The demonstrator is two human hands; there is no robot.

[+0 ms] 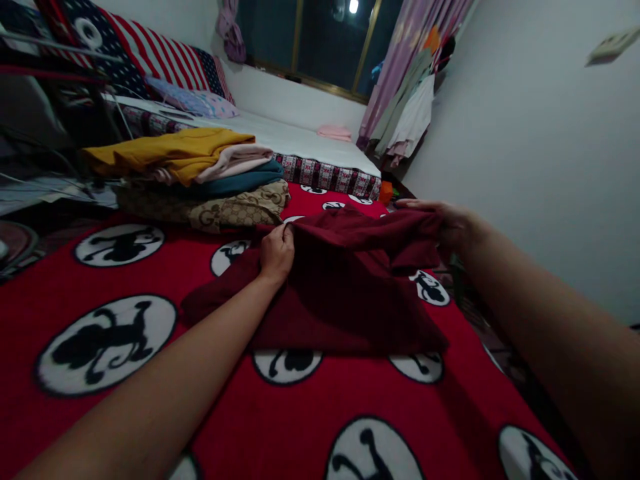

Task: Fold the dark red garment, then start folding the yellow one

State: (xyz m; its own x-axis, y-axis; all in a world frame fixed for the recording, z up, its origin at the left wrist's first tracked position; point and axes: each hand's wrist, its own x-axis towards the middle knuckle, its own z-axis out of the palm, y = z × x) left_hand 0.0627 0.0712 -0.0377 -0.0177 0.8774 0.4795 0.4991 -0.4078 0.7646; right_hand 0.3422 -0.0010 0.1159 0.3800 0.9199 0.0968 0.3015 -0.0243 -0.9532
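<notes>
A maroon shirt (350,300) lies partly spread on a red blanket (210,393) printed with dark figures in white circles. My left hand (278,252) is closed, pinching the shirt's upper edge near its left-hand part. At the right, my right hand (453,223) grips the other end of that edge and holds it raised off the blanket. Cloth hides some of the right fingers. Between both hands the upper layer is lifted, with a shadowed fold beneath it, while the lower hem rests flat on the blanket.
Behind my left hand stands a pile of folded clothes: a mustard garment (175,150) on top, a teal one (240,180), and a brown patterned one (235,207) below. Farther back is a white-covered bed (285,137). Clothes (413,110) hang by the right wall.
</notes>
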